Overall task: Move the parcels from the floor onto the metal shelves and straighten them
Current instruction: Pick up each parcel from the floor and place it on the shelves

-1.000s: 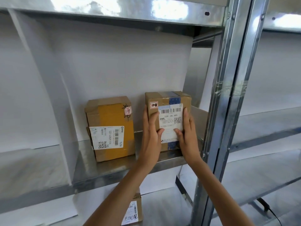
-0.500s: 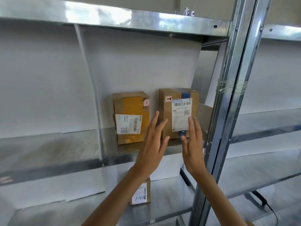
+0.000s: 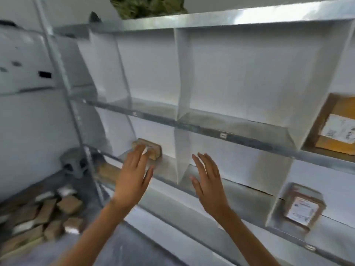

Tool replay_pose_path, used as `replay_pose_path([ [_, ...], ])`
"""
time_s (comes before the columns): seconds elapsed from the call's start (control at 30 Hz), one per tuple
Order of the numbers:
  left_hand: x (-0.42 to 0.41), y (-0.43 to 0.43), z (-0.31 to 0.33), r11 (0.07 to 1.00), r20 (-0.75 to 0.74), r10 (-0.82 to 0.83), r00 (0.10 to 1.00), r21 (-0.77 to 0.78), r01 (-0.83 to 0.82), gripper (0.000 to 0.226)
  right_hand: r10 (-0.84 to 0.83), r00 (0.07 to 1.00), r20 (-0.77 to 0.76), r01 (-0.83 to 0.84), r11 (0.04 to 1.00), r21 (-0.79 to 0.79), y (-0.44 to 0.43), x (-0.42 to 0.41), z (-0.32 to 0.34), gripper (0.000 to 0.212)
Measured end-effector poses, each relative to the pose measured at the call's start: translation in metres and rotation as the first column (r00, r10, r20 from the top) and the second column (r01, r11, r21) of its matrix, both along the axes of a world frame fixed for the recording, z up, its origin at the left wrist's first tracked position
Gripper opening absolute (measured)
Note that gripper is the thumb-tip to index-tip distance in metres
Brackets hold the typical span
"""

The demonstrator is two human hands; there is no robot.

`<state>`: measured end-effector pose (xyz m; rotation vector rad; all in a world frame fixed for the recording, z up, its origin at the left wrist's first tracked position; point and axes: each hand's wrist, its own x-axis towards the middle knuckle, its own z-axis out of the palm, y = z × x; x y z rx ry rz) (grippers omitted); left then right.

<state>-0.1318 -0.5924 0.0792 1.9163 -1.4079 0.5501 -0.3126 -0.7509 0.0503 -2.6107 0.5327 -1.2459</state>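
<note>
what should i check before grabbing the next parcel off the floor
1. Left hand free: ok, open and holding nothing.
2. Right hand free: ok, open and holding nothing.
3. Parcels left on the floor: ok, a pile lies lower left.
4. Free shelf space: ok, the middle compartments hold nothing.
5. Shelved boxes straight: cannot tell, the picture is blurred.

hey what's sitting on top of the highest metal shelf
On the top shelf a rumpled green, camouflage-like bundle rests near the front edge, with a small dark object left of it. The frame cuts the bundle's top off, and anything behind it is hidden.
</note>
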Motion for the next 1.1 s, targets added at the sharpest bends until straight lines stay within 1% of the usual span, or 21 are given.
replay_pose_path([
  [0.1,0.054,0.112,-0.023,0.966,-0.020,0.240,0.971,0.108,-0.237,0.051,0.127,0.991,-0.037,-0.127,0.992,0.000,0.066,0.071,-0.021,0.052],
  [0.2,0.082,0.206,-0.044,0.900,-0.030,0.411,0.911,0.173,-0.400,0.050,0.251,0.964,-0.090,-0.248,0.968,0.045,0.124,0.128,-0.047,0.050],
  [0.33,0.098,0.301,-0.070,0.814,-0.083,0.571,0.817,0.191,-0.549,0.045,0.383,0.909,-0.162,-0.370,0.923,0.105,0.185,0.181,-0.073,0.052],
  [0.47,0.119,0.363,-0.096,0.724,-0.153,0.688,0.709,0.201,-0.659,0.045,0.480,0.859,-0.180,-0.458,0.876,0.152,0.221,0.226,-0.092,0.047],
  [0.53,0.135,0.381,-0.107,0.695,-0.186,0.719,0.669,0.193,-0.693,0.046,0.514,0.839,-0.181,-0.489,0.856,0.167,0.231,0.252,-0.100,0.048],
  [0.67,0.182,0.396,-0.124,0.672,-0.220,0.740,0.636,0.204,-0.712,0.048,0.553,0.812,-0.189,-0.516,0.830,0.214,0.241,0.309,-0.119,0.056],
  [0.87,0.291,0.397,-0.137,0.651,-0.280,0.756,0.592,0.216,-0.728,0.041,0.590,0.783,-0.196,-0.513,0.791,0.333,0.245,0.417,-0.145,0.048],
  [0.93,0.324,0.395,-0.137,0.641,-0.297,0.762,0.576,0.220,-0.735,0.037,0.593,0.778,-0.207,-0.509,0.789,0.343,0.246,0.452,-0.151,0.047],
  [1.03,0.365,0.397,-0.136,0.637,-0.306,0.765,0.567,0.226,-0.737,0.042,0.605,0.766,-0.216,-0.507,0.776,0.375,0.251,0.502,-0.155,0.038],
  [1.1,0.388,0.402,-0.141,0.627,-0.329,0.770,0.547,0.228,-0.745,0.045,0.611,0.764,-0.210,-0.492,0.761,0.422,0.257,0.532,-0.157,0.039],
])
